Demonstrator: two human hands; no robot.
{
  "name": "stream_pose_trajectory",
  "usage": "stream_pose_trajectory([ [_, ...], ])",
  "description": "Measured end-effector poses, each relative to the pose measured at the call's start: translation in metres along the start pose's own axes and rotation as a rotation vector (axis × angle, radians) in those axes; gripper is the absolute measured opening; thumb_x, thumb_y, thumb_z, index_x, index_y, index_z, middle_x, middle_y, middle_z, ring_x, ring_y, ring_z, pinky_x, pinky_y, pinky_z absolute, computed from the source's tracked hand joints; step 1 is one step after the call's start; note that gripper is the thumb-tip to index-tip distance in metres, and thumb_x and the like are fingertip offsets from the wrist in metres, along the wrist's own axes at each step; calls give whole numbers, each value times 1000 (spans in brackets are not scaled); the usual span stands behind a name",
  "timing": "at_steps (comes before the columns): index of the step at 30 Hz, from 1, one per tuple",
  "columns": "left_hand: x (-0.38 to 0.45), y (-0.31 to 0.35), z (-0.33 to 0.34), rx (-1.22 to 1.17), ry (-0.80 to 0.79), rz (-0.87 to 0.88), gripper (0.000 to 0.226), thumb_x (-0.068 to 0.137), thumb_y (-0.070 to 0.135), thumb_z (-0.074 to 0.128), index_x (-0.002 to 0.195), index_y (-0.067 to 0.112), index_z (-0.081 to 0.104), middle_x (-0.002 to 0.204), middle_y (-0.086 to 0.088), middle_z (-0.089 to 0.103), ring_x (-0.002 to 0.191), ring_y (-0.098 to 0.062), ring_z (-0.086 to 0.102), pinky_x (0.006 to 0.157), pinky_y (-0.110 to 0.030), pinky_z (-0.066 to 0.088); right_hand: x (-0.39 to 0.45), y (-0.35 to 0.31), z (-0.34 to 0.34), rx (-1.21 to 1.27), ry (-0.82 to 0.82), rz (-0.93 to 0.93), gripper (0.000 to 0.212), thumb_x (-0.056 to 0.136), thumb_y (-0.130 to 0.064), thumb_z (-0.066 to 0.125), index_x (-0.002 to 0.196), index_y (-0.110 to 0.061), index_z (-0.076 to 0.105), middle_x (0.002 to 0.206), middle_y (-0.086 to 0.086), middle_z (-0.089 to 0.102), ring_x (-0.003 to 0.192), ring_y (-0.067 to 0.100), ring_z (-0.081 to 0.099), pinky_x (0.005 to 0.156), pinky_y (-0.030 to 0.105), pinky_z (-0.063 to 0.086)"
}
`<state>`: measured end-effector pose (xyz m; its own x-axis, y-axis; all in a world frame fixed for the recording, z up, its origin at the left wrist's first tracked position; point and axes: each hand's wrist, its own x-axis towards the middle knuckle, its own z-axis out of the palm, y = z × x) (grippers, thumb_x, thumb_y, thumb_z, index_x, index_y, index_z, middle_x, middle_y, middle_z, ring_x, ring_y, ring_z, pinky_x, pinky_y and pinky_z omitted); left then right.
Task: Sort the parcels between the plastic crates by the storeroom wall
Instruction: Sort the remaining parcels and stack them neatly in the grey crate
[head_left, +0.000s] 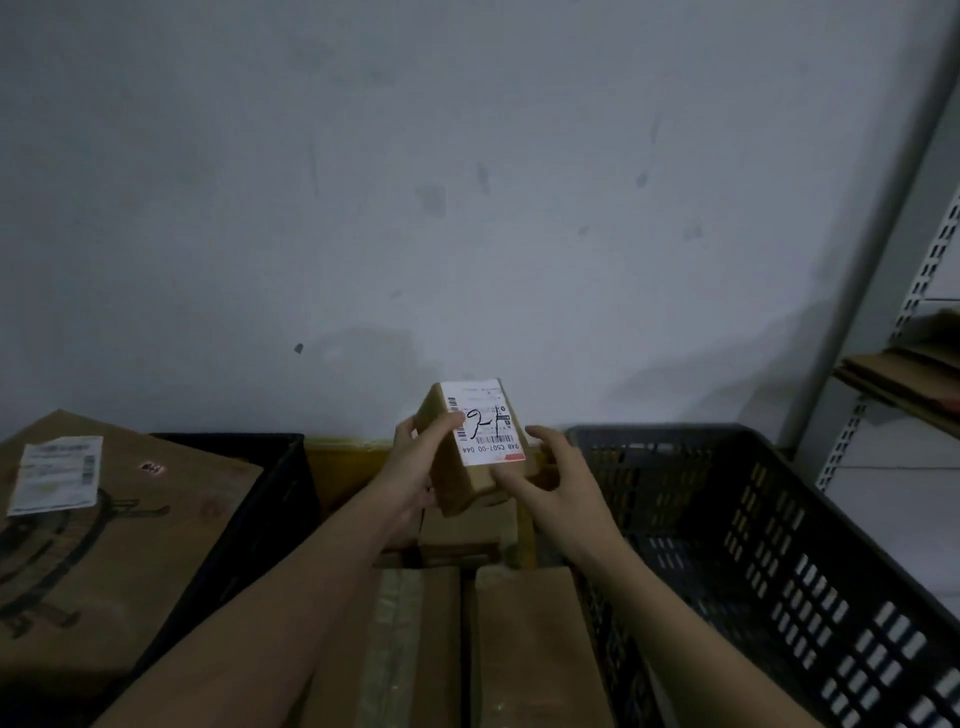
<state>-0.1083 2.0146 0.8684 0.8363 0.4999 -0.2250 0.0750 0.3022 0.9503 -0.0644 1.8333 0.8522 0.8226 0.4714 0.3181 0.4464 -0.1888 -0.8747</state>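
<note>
Lower centre of frame: brown cardboard parcels (524, 649) lying flat between two crates. Above them, centre: small brown parcel (470, 457) held aloft, tilted, white shipping label (488, 423) facing camera, barcodes and black handwritten mark legible. Left hand (415, 462) gripping its left edge, fingers curled round. Right hand (540, 475) clasping lower right corner. Right: empty dark slotted crate (779, 545). Left: black crate (270, 499) holding large labelled carton (104, 525). Beyond: scuffed grey wall (467, 208); shelving (914, 322) at right edge.
</note>
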Motion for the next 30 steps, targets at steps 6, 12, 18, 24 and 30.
stream_pose_trajectory([
  [6,9,-6,11,95,-109,22,74,75,43,80,133,37,35,119,-7,68,103,-30,68,85,-55,57,-1,2,9,3,6,-19,86,67,-57,78,140,-38,37,131,-18,48,115,-4,51,85,13,48],
  [12,15,-22,35,318,-194,72,91,74,67,69,149,42,22,144,-1,48,127,-29,51,99,-55,46,-2,23,-12,-142,153,52,76,76,-46,79,140,-39,39,132,-5,45,118,13,49,90,34,56],
  [18,32,-61,74,531,-221,140,66,95,56,50,151,28,27,153,1,38,122,-12,44,90,-29,35,4,55,-68,-374,321,89,85,69,-52,81,140,-32,40,135,-5,44,118,12,42,94,31,48],
  [24,50,-93,136,675,-225,120,67,96,44,55,153,26,24,147,-5,40,125,-20,46,98,-33,40,9,120,-115,-481,306,245,90,69,-52,81,143,-27,38,138,-1,41,121,17,37,95,31,41],
  [30,71,-126,194,693,-115,14,75,94,32,58,155,24,15,151,-8,33,129,-30,46,107,-44,41,27,203,-147,-594,-15,521,117,66,-40,85,153,-12,14,145,11,25,134,35,28,109,44,32],
])
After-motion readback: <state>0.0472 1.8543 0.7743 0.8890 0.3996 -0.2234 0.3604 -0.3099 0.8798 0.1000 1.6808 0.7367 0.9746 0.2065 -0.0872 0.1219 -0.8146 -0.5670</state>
